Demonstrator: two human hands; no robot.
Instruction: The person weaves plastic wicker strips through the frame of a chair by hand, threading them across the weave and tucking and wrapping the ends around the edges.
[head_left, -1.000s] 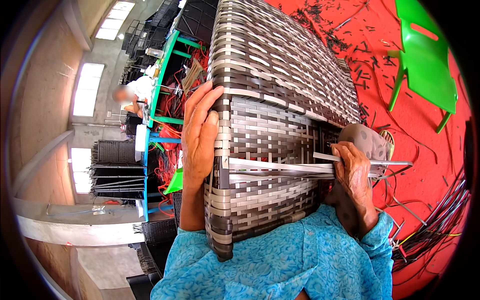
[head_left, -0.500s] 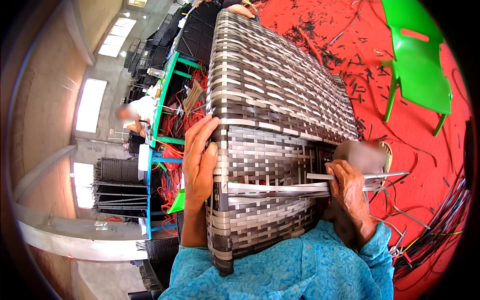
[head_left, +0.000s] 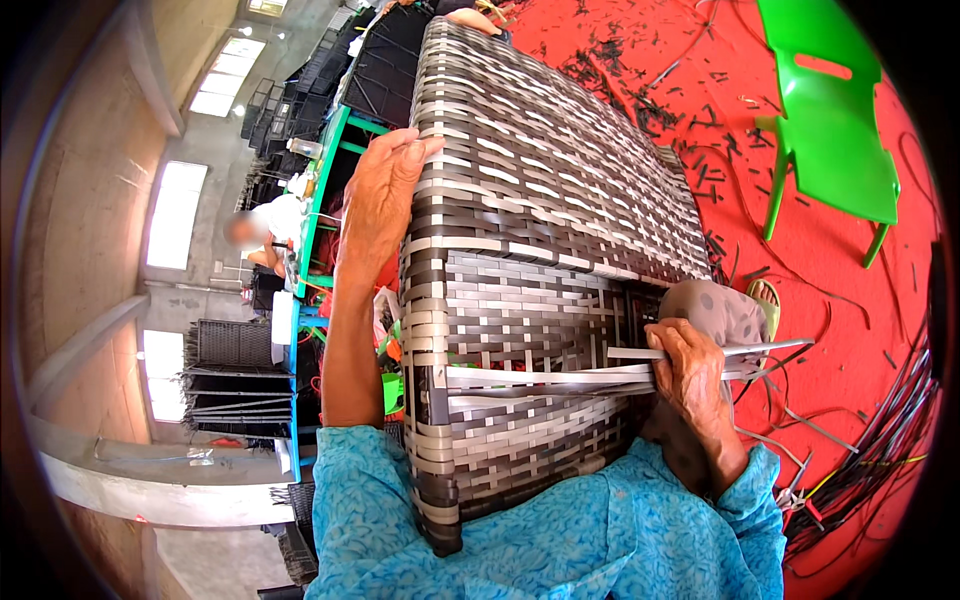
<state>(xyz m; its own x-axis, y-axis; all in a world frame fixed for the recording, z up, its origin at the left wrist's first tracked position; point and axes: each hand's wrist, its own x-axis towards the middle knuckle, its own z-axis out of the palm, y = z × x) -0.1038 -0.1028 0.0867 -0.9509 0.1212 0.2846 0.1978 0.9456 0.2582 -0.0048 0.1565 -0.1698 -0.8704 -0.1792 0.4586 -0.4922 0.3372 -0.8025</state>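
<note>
A large woven wicker furniture piece (head_left: 560, 140), in dark brown and pale grey, leans across my lap. My left hand (head_left: 383, 190) is at its upper left edge, fingers bent together over the weave; the far side of that grip is hidden. My right hand (head_left: 690, 365) is closed around several flat grey plastic strips (head_left: 560, 378). These strips run from the piece's left edge across its lower woven face, and their loose ends (head_left: 770, 350) stick out past my right hand. Between the strips and the upper edge shows a part-woven stretch (head_left: 530, 330).
A green plastic chair (head_left: 835, 130) stands on the red floor covering (head_left: 840, 280) at right. Dark strip offcuts (head_left: 625, 75) lie scattered, and a bundle of long strips (head_left: 890, 460) lies lower right beside pliers (head_left: 795, 500). Another person (head_left: 265, 230) sits by a green-framed table (head_left: 322, 200) at left.
My left hand has moved up along the edge from the corner, its fingers drawing together. The right hand still holds the strips in nearly the same place.
</note>
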